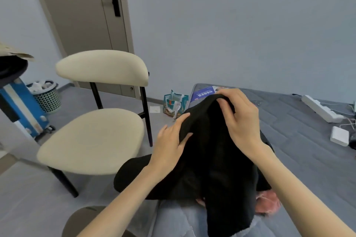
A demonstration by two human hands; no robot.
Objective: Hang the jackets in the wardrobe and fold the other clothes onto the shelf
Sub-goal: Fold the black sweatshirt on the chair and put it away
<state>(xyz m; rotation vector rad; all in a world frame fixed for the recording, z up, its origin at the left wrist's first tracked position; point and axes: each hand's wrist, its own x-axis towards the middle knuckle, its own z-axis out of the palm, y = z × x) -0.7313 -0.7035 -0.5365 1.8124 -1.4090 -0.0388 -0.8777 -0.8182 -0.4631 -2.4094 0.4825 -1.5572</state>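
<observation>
Soft even indoor light, faint shadows, slight blur, wide-angle edge bending.

Showing plain black across the garment [212, 152], cream on the chair [92, 140] with black legs. Displaying grey with stitched quilting on the mattress [300, 150], blue with a white stripe on the suitcase [21, 109], teal lattice on the basket [49, 102], pink on the cloth [268, 203].
</observation>
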